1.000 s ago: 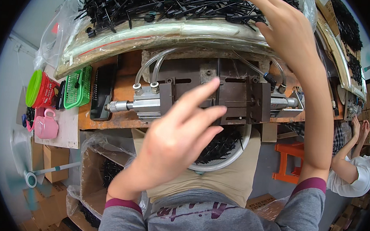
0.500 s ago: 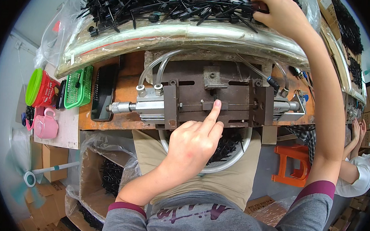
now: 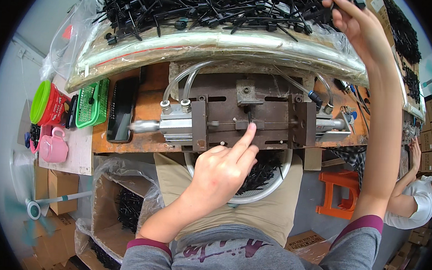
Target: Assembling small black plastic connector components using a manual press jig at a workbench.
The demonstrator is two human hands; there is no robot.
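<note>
My left hand (image 3: 223, 172) reaches over the near edge of a dark metal fixture (image 3: 273, 91). Its index finger is stretched out, with the tip at a small centre block (image 3: 243, 124); the other fingers curl loosely. A thin black stem (image 3: 250, 115) sits in the block just beyond that fingertip. My right hand (image 3: 358, 27) is raised at the right end of a pile of black stemmed plastic pieces (image 3: 208, 11), its fingers bent round a black plastic piece (image 3: 358, 1), partly hidden by the hand. Silver air cylinders (image 3: 176, 125) flank the fixture, with clear hoses attached.
A mesh basket (image 3: 283, 181) of black pieces rests on my lap. Phone (image 3: 122, 109), green basket (image 3: 92, 102) and pink cup (image 3: 54, 147) stand left. A plastic-lined carton (image 3: 107, 212) is lower left, an orange stool (image 3: 325, 193) right. Another person (image 3: 414, 204) sits far right.
My right hand has moved right and away from its earlier spot in the pile. The left cylinder's rod now reaches further inward and is blurred. My left fingertip has shifted slightly nearer me.
</note>
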